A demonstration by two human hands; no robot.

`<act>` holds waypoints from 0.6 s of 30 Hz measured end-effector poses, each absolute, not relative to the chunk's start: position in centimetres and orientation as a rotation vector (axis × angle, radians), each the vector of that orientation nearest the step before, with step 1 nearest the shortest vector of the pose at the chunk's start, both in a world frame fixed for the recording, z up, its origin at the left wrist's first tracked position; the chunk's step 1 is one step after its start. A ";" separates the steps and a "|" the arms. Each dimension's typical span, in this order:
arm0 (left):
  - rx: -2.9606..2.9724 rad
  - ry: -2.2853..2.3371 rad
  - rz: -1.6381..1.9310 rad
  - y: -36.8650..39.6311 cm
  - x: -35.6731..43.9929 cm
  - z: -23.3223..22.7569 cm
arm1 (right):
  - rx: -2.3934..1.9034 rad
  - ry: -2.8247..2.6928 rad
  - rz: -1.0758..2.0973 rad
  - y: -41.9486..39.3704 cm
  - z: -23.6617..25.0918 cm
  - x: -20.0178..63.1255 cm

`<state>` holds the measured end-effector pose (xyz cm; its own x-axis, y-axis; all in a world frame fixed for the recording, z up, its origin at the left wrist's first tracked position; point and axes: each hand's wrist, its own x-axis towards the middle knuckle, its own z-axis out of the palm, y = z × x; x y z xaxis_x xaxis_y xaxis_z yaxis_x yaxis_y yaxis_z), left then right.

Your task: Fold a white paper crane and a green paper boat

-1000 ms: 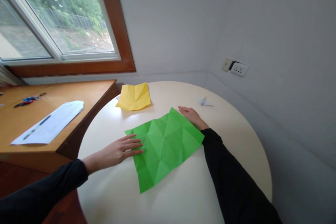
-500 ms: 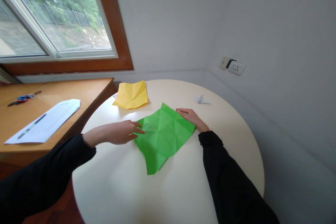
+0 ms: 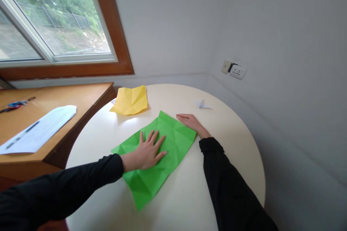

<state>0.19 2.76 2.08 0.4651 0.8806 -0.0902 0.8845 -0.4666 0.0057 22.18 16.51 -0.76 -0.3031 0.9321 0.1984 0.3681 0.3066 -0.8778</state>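
A creased sheet of green paper [image 3: 173, 140] lies unfolded on the round white table [image 3: 189, 195], its corners lifting a little. Flat on its middle rests my left hand [image 3: 148, 151], fingers spread wide. My right hand [image 3: 191, 122] lies along the paper's far right edge, fingers stretched out close together and touching that edge. Neither hand grips anything. Beyond the green sheet, a creased yellow paper [image 3: 130, 101] sits at the table's far left.
A small white folded paper piece [image 3: 203, 105] stands at the far right of the table. On the wooden desk [image 3: 89, 95] at left lie white paper [image 3: 48, 128], a dark pen [image 3: 23, 135] and a small blue and red object [image 3: 17, 104]. Walls border the table behind and right.
My left hand has moved from the paper's left edge onto its middle and pressed down. The green paper has opened out flatter toward the lower left. My right hand stays at its edge.
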 end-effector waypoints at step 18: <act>2.690 1.493 0.122 2.5 0.3 0.2 | -0.785 -1.717 0.831 9.8 11.4 18.2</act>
